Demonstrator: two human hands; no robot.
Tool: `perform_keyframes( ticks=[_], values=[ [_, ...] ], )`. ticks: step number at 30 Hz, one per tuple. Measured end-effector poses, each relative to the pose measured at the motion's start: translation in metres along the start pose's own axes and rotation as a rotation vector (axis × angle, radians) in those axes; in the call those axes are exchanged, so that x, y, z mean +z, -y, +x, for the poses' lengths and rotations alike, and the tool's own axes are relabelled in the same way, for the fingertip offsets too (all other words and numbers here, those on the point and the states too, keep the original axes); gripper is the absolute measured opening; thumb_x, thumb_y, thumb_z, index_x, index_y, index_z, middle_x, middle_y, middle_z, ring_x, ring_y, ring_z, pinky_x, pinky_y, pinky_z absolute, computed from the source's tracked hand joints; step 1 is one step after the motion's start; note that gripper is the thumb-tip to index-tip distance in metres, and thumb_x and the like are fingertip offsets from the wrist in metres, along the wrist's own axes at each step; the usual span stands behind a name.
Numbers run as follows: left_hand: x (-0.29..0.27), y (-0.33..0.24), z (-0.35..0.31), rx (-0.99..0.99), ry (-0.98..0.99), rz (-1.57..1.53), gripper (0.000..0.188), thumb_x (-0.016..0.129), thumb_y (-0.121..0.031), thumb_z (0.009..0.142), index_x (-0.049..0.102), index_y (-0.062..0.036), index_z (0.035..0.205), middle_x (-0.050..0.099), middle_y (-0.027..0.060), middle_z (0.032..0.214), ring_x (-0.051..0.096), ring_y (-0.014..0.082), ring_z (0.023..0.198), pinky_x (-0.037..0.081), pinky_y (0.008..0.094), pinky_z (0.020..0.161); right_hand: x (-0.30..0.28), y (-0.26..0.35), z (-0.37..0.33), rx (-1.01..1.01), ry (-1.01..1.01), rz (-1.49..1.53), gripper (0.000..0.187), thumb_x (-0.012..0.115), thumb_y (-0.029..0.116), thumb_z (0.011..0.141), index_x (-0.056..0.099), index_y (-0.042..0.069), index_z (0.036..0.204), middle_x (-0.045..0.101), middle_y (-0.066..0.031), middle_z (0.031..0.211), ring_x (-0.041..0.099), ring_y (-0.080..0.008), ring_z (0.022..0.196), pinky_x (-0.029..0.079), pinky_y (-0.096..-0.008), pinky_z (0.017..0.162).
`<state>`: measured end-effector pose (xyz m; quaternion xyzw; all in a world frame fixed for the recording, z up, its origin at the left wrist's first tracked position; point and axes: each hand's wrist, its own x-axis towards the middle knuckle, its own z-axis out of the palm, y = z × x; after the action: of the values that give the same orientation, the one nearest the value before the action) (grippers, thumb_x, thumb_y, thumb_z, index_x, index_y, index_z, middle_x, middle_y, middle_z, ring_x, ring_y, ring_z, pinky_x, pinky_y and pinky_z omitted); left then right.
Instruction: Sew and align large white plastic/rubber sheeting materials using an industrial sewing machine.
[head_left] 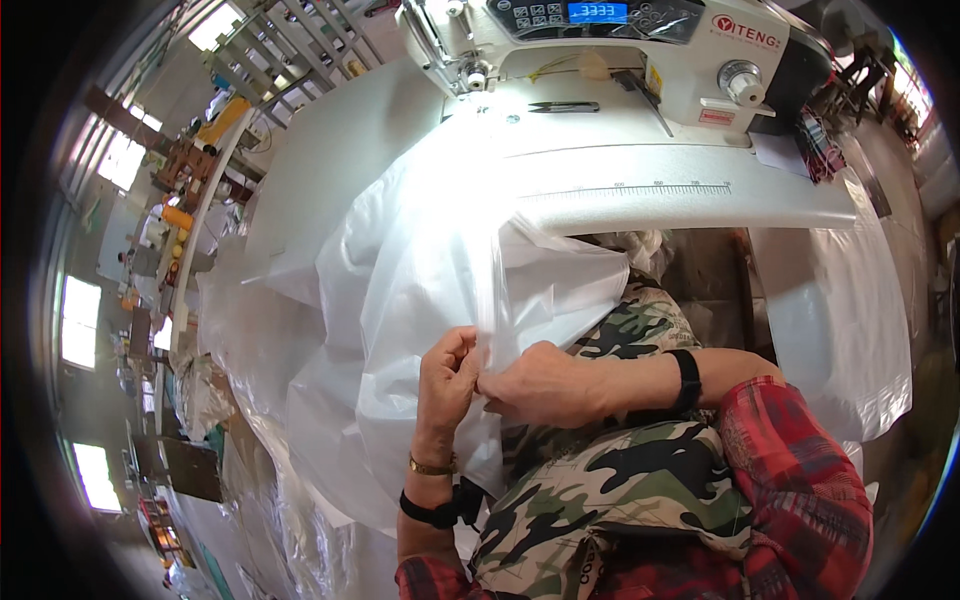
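Your left hand [447, 380] and right hand [548, 384] pinch the sheet [395, 300] by its edge, seemingly to keep it straight. It runs from the machine [640, 90] toward your lap [650, 318], probably for easy reach.

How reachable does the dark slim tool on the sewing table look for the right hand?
Likely yes, once the right hand leaves the white sheet: nothing seems to block the near side of the dark slim tool.
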<state>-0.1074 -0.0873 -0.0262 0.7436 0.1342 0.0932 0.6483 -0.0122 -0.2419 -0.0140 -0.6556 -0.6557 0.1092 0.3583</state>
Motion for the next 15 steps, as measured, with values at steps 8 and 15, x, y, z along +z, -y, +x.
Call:
perform_keyframes(
  ticks=[8, 15],
  values=[
    [0.007, -0.007, 0.000, -0.052, -0.045, -0.160, 0.020, 0.047, -0.012, 0.101, 0.058, 0.0027, 0.110, 0.062, -0.0005, 0.084, 0.053, 0.0027, 0.069, 0.043, 0.0167, 0.061, 0.003, 0.007, 0.004, -0.106, 0.053, 0.002, 0.020, 0.061, 0.020, 0.088, 0.049, 0.004, 0.084, 0.057, -0.0106, 0.065, 0.060, -0.0318, 0.056, 0.047, -0.0389, 0.050],
    [0.007, -0.002, 0.007, -0.124, -0.094, -0.222, 0.013, 0.056, -0.013, 0.098, 0.060, -0.0002, 0.100, 0.060, -0.0038, 0.078, 0.048, 0.0000, 0.066, 0.038, 0.0156, 0.058, 0.010, -0.006, -0.001, -0.210, 0.000, -0.015, 0.016, 0.062, 0.015, 0.083, 0.053, 0.004, 0.090, 0.060, -0.0097, 0.072, 0.064, -0.0291, 0.066, 0.050, -0.0399, 0.060]
  ],
)
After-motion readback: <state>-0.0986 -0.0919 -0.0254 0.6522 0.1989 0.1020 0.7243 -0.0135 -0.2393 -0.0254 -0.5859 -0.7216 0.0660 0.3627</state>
